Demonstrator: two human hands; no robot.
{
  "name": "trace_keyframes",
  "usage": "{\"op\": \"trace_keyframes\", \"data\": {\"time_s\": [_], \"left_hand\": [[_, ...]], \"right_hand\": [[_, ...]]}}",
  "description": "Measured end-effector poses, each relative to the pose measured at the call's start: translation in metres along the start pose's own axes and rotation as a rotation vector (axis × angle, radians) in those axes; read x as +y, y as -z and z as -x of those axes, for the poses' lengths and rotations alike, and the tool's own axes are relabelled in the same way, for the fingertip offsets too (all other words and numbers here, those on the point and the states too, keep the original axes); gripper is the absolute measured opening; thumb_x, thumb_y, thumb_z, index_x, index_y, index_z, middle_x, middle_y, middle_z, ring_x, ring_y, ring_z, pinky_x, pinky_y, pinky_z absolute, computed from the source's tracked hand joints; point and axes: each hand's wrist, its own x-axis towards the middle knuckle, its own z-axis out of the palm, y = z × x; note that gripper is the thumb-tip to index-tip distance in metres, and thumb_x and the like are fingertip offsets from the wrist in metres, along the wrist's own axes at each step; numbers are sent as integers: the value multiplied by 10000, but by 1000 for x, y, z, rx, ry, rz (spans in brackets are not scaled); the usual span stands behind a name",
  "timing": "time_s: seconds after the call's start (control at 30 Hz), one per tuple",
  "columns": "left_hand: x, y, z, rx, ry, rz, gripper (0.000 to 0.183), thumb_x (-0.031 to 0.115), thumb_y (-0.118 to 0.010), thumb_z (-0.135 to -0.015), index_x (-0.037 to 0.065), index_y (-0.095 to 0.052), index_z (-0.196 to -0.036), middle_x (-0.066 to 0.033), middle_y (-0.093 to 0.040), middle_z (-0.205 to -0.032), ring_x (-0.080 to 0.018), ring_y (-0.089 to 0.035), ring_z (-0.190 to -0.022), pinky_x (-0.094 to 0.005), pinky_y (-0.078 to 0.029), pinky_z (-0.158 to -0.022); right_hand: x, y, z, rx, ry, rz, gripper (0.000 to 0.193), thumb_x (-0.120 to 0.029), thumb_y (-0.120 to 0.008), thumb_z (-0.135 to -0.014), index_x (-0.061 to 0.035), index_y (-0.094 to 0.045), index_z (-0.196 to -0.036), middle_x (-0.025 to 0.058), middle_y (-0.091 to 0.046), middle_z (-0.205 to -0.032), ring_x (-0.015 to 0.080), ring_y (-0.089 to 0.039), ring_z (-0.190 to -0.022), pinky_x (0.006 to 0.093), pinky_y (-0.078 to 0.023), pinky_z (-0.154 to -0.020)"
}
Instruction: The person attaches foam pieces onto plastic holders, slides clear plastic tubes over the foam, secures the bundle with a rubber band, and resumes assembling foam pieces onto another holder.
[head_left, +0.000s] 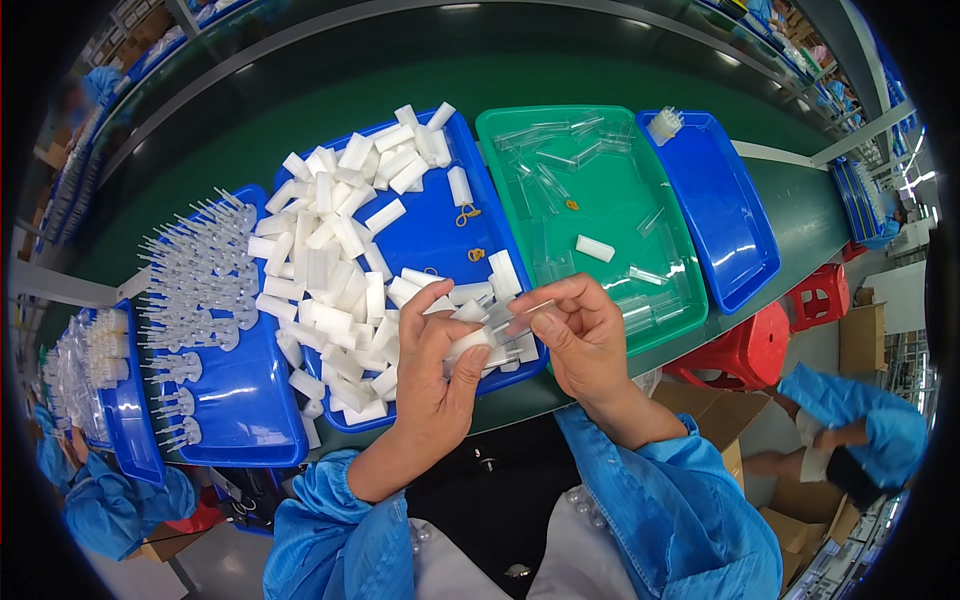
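My left hand (pixel 432 375) is closed around a short white block (pixel 470 341), over the front right corner of a blue tray (pixel 420 225). Close beside it, my right hand (pixel 585 340) pinches a thin clear piece (pixel 522 314), which looks like a tube, between thumb and fingers. The clear piece points toward the white block; whether the two touch is hard to tell. Below and left of my hands, many white blocks (pixel 345 235) lie heaped in the tray. Clear tubes (pixel 640 318) lie in a green tray (pixel 620 235) on the right, with one white block (pixel 595 248) among them.
Yellow-brown rubber bands (pixel 467 214) lie in the blue tray. On the left, another blue tray (pixel 255 425) bears upright clear parts (pixel 200 265). A blue tray (pixel 730 225) at right holds a small clear bundle (pixel 664 125). Red stools (pixel 745 350) and a co-worker's blue sleeve (pixel 860 420) are beyond the table.
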Motion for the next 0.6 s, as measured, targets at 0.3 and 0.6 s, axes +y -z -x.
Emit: {"op": "trace_keyframes", "data": {"time_s": [0.3,0.6], "left_hand": [[2,-2,0,59,-4,72,149,145,-518,-891,6,-572,-899,-185,-356,-1245,-201,-481,-851,-311,-402,-751],[-3,-2,1,-8,-84,-139,111,97,-562,-847,3,-566,-906,-205,-292,-1295,-244,-460,-892,-349,-403,-784]], "right_hand": [[-6,-4,2,-45,61,126,184,-18,-573,-858,14,-490,-1019,145,-613,-1024,184,-623,-913,289,-497,-799],[-16,-1,0,-26,7,238,188,-31,-594,-851,19,-505,-1009,136,-615,-1009,173,-623,-911,270,-499,-787]]}}
